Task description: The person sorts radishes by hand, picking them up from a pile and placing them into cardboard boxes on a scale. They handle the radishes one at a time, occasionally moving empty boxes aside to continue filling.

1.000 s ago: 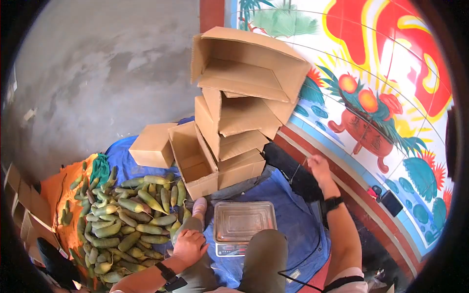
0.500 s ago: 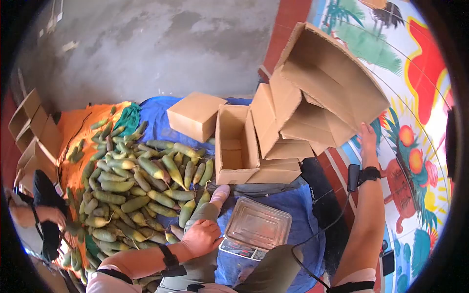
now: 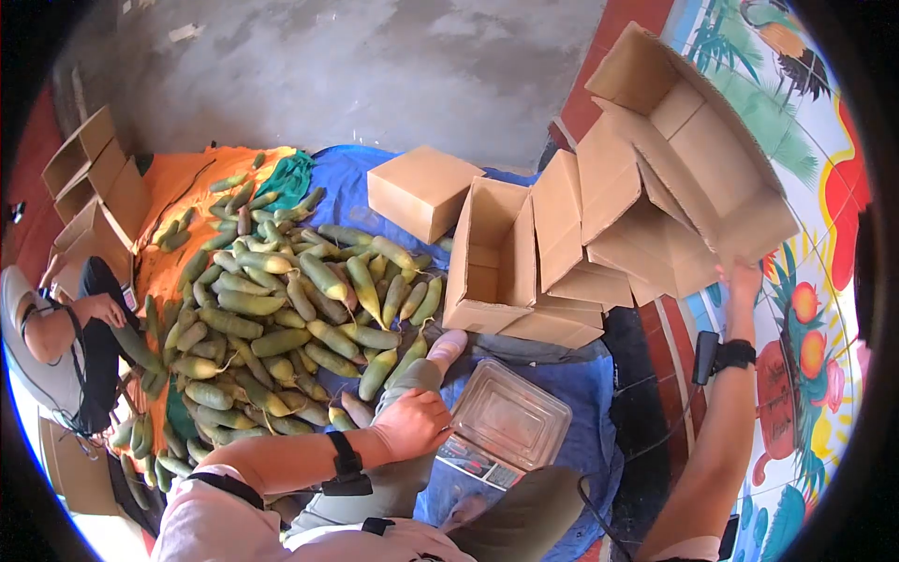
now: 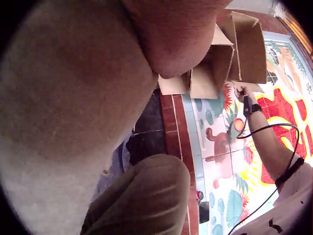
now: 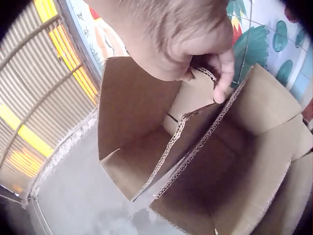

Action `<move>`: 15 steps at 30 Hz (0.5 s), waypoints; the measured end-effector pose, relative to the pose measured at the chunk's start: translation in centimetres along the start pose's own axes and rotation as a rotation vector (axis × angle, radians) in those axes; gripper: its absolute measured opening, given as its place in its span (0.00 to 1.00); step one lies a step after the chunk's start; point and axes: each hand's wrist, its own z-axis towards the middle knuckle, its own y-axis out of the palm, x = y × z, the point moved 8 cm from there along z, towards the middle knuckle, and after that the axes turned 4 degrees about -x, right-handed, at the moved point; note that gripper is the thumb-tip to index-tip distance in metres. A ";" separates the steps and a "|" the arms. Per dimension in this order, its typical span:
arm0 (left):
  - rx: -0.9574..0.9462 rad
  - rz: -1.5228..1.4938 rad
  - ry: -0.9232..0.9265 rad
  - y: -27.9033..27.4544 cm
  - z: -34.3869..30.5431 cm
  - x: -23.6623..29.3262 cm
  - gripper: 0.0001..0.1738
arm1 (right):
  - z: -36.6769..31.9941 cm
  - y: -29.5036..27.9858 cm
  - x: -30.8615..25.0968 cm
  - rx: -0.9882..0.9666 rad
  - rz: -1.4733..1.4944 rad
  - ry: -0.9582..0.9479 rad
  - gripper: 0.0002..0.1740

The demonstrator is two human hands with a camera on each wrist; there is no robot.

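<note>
At the far end of a leaning stack of open cardboard boxes, my right hand (image 3: 744, 281) is at the edge of the top cardboard box (image 3: 716, 155). In the right wrist view, the thumb and fingers of that hand (image 5: 181, 39) pinch the box's corrugated edge, with another open box (image 5: 234, 147) right beside it. My left hand (image 3: 414, 426) rests on my leg, its fingers loosely bent and holding nothing. Just right of it, a clear plastic container (image 3: 513, 412) sits on a weighing scale (image 3: 478, 464).
A big heap of green radishes (image 3: 281, 328) covers the left of the sheets. An open box (image 3: 487, 253) and a closed box (image 3: 426, 187) stand behind. Another person (image 3: 56, 347) sits at far left near more boxes (image 3: 98, 178). A painted tile wall (image 3: 805, 356) borders the right.
My right hand has reached forward and up to the top box and now grips its edge. The head view has swung right to left-shifted surroundings' opposite side; my left hand stays on my leg.
</note>
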 end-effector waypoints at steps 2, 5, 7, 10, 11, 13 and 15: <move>0.025 -0.007 -0.007 -0.2 -0.1 -0.2 0.11 | -1.0 -1.1 -1.5 0.014 -0.003 -0.038 0.16; 0.023 0.002 0.000 -0.1 -0.3 -0.2 0.10 | -2.8 -4.8 -3.9 0.117 -0.009 -0.257 0.16; 0.011 0.007 -0.005 0.0 -0.3 -0.1 0.10 | -2.9 -8.8 -4.0 0.254 -0.035 -0.346 0.19; 0.001 0.018 -0.005 0.4 -0.4 -0.1 0.10 | -9.5 -12.0 -8.7 0.388 -0.047 -0.540 0.20; 0.034 0.033 0.003 0.3 -0.4 0.0 0.10 | -10.3 -13.9 -9.0 0.419 -0.047 -0.474 0.20; 0.057 0.070 0.010 0.1 -0.5 0.2 0.10 | -11.7 -19.2 -9.2 0.496 -0.468 -0.618 0.20; 0.062 0.065 0.020 -0.1 -0.5 0.2 0.10 | -14.8 -21.6 -9.9 0.589 -1.098 -0.776 0.20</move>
